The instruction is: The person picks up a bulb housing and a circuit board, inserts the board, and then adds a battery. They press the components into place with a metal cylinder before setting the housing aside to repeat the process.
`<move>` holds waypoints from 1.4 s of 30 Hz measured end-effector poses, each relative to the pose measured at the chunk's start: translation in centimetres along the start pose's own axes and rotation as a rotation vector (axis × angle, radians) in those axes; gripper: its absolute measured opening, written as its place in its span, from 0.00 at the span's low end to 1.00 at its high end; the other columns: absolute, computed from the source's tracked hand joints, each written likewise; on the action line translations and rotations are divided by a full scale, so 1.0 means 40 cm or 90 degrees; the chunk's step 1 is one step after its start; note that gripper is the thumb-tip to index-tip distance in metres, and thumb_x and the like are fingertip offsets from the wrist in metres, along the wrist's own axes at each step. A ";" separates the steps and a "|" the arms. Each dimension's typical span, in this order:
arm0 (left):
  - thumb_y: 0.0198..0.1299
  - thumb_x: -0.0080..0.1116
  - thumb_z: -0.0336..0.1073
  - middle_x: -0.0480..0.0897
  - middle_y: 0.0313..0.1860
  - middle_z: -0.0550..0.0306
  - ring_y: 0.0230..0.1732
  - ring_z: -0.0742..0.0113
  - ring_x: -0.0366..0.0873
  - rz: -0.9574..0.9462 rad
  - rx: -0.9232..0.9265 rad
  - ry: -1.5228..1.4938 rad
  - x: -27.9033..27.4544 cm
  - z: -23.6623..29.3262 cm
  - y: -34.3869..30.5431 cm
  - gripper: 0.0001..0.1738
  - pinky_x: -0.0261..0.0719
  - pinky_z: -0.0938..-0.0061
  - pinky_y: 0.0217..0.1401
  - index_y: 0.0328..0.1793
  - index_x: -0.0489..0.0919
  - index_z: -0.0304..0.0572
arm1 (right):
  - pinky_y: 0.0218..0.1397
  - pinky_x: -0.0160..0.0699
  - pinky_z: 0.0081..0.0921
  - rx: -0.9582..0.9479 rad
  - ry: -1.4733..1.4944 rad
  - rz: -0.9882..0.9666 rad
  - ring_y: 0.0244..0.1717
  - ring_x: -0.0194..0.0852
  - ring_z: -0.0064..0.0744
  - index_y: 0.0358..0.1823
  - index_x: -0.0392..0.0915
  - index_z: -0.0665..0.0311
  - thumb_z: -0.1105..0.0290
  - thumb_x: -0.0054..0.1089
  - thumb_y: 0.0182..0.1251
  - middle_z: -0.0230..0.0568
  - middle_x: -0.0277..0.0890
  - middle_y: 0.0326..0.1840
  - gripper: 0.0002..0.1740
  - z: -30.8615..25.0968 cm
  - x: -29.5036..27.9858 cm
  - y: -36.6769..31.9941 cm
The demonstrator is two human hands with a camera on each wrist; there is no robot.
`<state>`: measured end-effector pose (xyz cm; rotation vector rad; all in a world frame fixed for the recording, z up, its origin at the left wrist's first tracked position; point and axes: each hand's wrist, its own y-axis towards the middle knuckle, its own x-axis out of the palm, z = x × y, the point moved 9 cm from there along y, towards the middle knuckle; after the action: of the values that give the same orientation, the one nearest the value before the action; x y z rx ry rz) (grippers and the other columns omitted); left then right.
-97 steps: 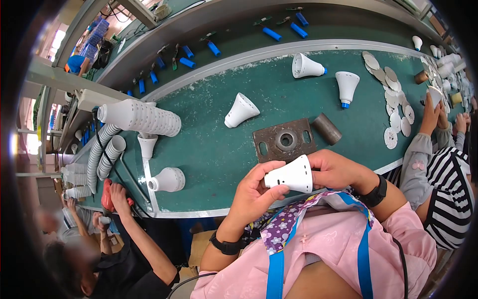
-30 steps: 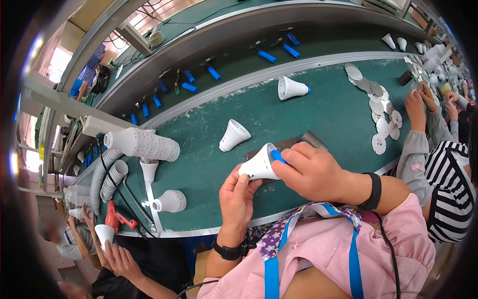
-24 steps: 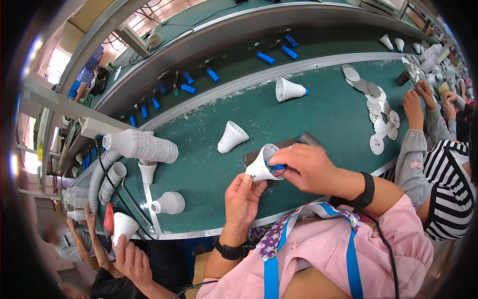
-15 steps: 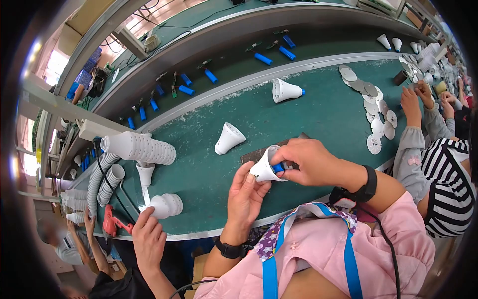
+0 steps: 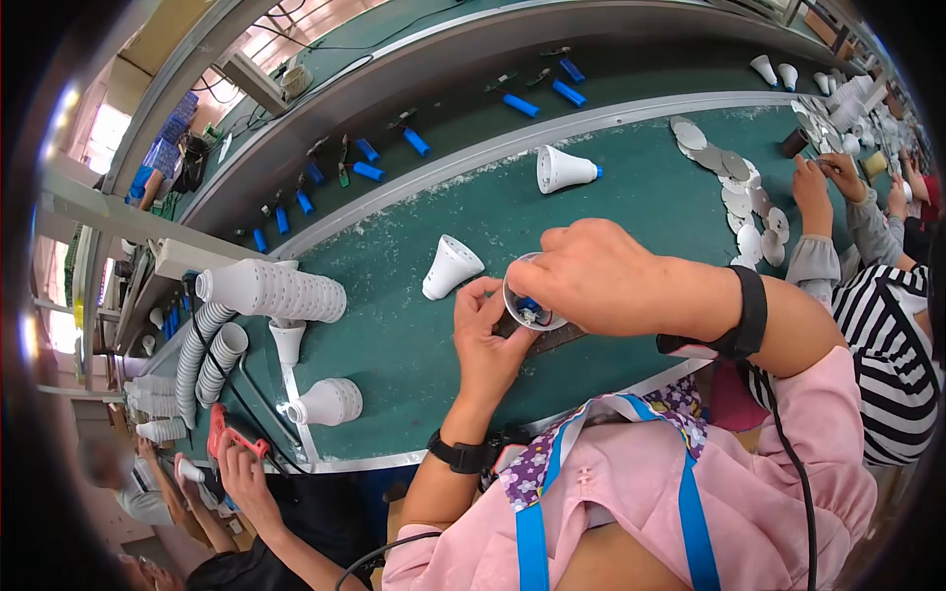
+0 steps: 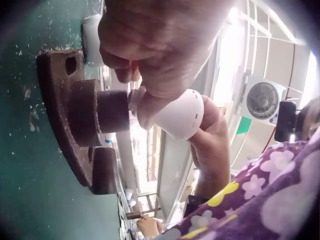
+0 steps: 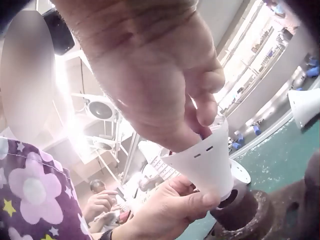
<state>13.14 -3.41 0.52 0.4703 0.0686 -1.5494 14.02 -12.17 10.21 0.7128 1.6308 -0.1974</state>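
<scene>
My left hand grips the narrow lower end of a white perforated cone. In the right wrist view the cone stands tilted with its wide mouth up, low end beside the metal fixture's round post. From above, my right hand reaches into the mouth with curled fingers. A blue cylinder shows inside, below that hand; its contact with the fingertips is mostly hidden. The left wrist view shows the fixture close to my left fingers.
Two white cones lie on the green table. Stacked cones and another short stack are at left, metal discs at right. Blue cylinders line the back channel. Neighbours' hands work at both sides, one at a red tool.
The cone has turned mouth-up and moved over the fixture, with my left hand around its low end. My right hand has risen above the mouth. The neighbour's hand has moved to the red tool.
</scene>
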 end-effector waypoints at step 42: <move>0.60 0.46 0.31 0.72 0.48 0.60 0.48 0.75 0.70 -0.184 -0.350 -0.454 0.056 0.011 -0.030 0.15 0.69 0.79 0.51 0.54 0.67 0.39 | 0.20 0.72 0.29 0.026 0.025 -0.143 0.20 0.76 0.36 0.35 0.70 0.64 0.68 0.57 0.46 0.39 0.75 0.20 0.14 -0.022 0.048 0.031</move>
<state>11.97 -5.64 -0.12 -0.5538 0.0080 -1.8135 13.92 -10.10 8.90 0.5656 1.7476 -0.3817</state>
